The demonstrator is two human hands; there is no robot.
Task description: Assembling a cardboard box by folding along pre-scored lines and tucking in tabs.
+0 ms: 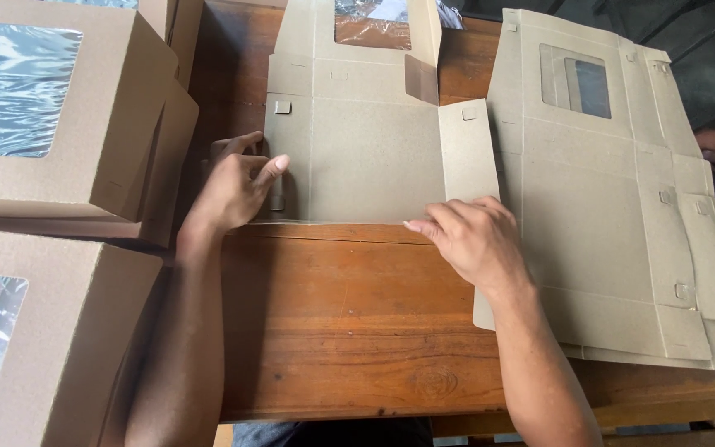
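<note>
While both hands' fingers press one flat carton blank (366,157), three folded boxes (51,116) left.

Single head-worn view; looks steeply down from above person's own forearms onto wooden table (357,331); faces away from body, table's near edge low in frame; close range, left hand (233,186) and right hand (473,240) mid-frame; flat cardboard blank (366,149) centred; folded boxes (59,116) cropped at left edge; no second view to overlap.
</note>
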